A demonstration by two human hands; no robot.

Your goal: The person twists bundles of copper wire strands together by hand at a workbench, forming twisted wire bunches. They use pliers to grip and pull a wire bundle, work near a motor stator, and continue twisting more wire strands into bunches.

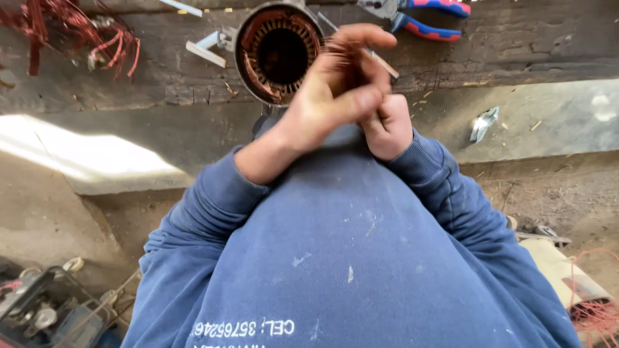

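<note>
One dark wooden surface (516,51) carries one round motor stator (277,51) with copper windings inside. Just beside its right rim, the left hand (335,90) curls its fingers around thin copper wire strands (335,48), and the right hand (387,125) is clenched in a fist below it. One tangle of red wire (77,32) lies far left; one pair of red-and-blue pliers (425,16) lies upper right.
</note>
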